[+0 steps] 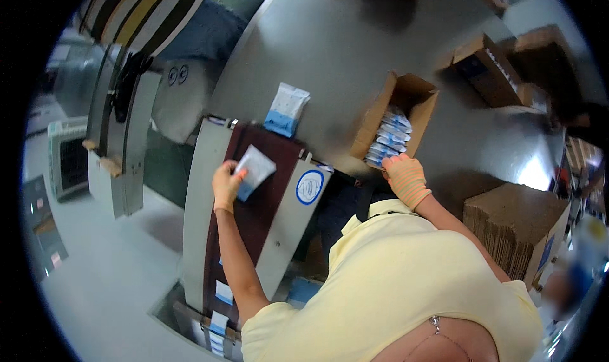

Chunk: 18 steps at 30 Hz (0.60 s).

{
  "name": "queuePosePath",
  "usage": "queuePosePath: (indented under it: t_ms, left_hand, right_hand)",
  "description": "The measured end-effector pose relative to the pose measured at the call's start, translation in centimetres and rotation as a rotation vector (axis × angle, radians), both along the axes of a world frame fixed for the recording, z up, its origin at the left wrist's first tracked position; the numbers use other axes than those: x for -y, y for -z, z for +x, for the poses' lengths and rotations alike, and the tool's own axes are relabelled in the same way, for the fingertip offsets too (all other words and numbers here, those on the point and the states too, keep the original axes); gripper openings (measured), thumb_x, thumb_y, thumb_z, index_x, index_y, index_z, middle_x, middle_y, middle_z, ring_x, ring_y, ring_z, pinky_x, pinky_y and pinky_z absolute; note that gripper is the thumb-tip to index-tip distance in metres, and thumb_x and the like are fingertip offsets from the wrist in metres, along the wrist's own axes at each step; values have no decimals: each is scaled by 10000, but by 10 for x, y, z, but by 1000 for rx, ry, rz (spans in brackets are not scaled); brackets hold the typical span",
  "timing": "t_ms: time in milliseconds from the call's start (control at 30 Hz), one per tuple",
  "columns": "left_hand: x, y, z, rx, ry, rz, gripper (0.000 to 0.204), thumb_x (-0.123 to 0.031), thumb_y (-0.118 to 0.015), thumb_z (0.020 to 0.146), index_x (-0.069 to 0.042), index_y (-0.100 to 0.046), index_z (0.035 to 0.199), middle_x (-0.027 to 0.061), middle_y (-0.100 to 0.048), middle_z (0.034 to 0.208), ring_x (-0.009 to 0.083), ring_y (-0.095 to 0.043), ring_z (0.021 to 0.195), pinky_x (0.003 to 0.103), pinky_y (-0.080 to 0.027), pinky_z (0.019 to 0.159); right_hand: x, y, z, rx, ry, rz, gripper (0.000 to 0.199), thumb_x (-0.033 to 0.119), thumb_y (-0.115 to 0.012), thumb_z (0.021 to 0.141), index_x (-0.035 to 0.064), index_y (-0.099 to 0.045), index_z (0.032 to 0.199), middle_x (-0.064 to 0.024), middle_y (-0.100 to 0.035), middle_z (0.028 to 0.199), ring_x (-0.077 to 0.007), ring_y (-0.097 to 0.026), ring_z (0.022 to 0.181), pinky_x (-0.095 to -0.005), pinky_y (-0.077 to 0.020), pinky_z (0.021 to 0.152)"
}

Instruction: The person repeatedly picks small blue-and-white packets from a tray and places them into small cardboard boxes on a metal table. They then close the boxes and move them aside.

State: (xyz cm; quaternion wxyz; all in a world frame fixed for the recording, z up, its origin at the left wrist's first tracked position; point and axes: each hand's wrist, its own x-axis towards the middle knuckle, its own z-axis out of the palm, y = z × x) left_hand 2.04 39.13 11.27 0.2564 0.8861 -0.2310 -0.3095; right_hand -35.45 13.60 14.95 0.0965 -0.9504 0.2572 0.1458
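Observation:
My left hand (226, 185) is bare and pinches the near edge of a white and blue soft packet (255, 169), just above the dark red conveyor belt (254, 235). Another such packet (287, 110) lies on the metal table past the belt's far end. My right hand (406, 175) wears an orange and green striped glove and is closed at the near end of an open cardboard box (366, 133). Its fingertips are partly hidden at the rim. Inside that box a row of packets (390, 137) stands on edge, filling the nearer part.
Several more packets (219, 322) lie on the belt's near part. A stack of flattened cardboard (510, 225) stands at my right. On the grey table (304, 38) another filled box (485, 70) sits at the far right. A striped cloth-like cover (143, 13) shows at the far left.

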Motion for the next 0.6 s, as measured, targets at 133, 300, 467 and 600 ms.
queuePosePath:
  t_ms: [133,300,467,600]
  left_hand:
    - [132,-2,18,-152,53,-320,241,-177,-675,807,51,-662,886,19,-625,758,91,-520,683,262,-416,613]
    - [192,71,12,-171,164,-24,599,-249,-809,656,35,-575,1128,198,-589,1181,311,-574,1090,375,-458,912]
    - [234,14,-73,666,590,276,535,-337,-811,583,-93,-637,1026,139,-604,1012,293,-605,975,434,-471,858]
    - [250,33,-101,654,579,359,451,-342,-790,593,-132,-650,968,91,-631,1007,282,-605,995,433,-469,807]
  right_hand:
    - [2,-3,1,-111,35,31,138,215,-611,818,143,-596,934,-29,-605,865,-220,-584,891,-381,-476,696]
    - [0,-10,5,-123,25,59,132,179,-584,824,143,-608,949,-27,-619,887,-215,-590,909,-377,-481,700]
    - [2,-11,2,-110,60,73,120,158,-564,822,148,-616,930,-18,-629,884,-209,-602,906,-366,-488,695]
    - [0,-18,0,-20,55,59,120,151,-570,824,145,-633,926,-18,-637,881,-206,-608,905,-350,-493,706]
